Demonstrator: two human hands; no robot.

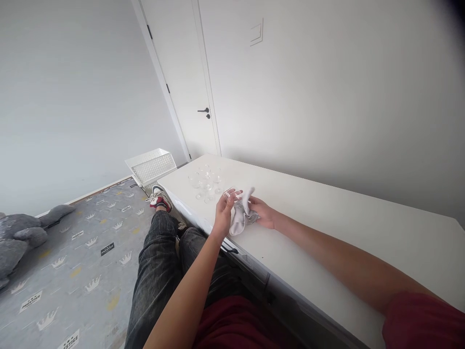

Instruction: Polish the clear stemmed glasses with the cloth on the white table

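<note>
My left hand [224, 211] is closed on a clear glass [237, 195], mostly hidden by the fingers and the cloth. My right hand [263, 213] grips a light grey cloth [239, 219], bunched up against the glass, with one end sticking upward and folds hanging down between the hands. Both hands are just above the white tabletop [327, 208], near its front edge. Beyond my left hand, several clear stemmed glasses [207, 182] stand grouped on the tabletop.
A white perforated basket [154, 167] stands past the table's far left end. On the left lies a grey crown-patterned mattress [94, 261] with a grey plush toy [22, 237]. A white door [181, 72] and wall are behind. My legs [163, 261] stretch along the table's front.
</note>
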